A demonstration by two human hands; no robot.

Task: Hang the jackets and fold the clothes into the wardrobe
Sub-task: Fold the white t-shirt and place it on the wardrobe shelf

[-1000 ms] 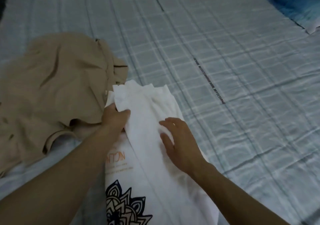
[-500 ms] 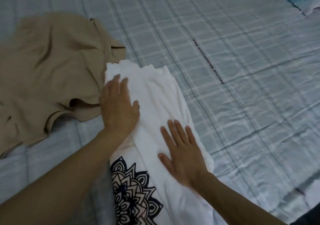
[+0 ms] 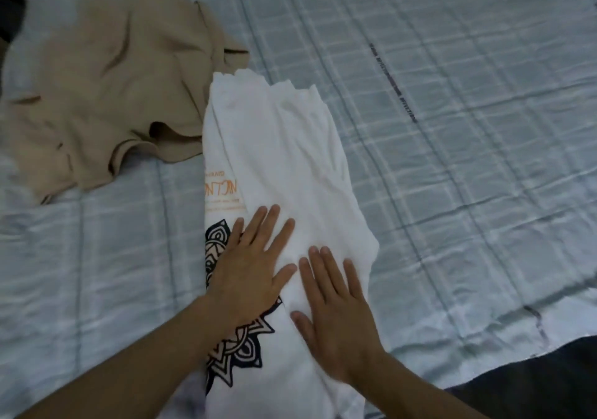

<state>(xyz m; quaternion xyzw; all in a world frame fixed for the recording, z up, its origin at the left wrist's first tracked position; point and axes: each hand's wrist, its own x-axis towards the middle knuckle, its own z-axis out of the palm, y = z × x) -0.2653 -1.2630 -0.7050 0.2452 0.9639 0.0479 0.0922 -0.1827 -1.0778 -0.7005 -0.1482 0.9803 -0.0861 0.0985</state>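
White cotton, soft and faintly creased: the T-shirt (image 3: 284, 147) lies folded into a long narrow strip on the bed (image 3: 452, 160), whose pale blue checked sheet is rumpled. Its far edge is wavy; a dark mandala print (image 3: 239, 350) and orange lettering (image 3: 223, 187) show along its left side. A beige collared shirt (image 3: 106, 95) lies crumpled just beside it, touching its upper left edge. The left grip (image 3: 255, 266) and right grip (image 3: 336, 315) both rest flat on the strip, released, fingers straight and spread. Half a second ago the left grip lay near the far edge; it now sits lower, beside the right, and the lettering is uncovered.
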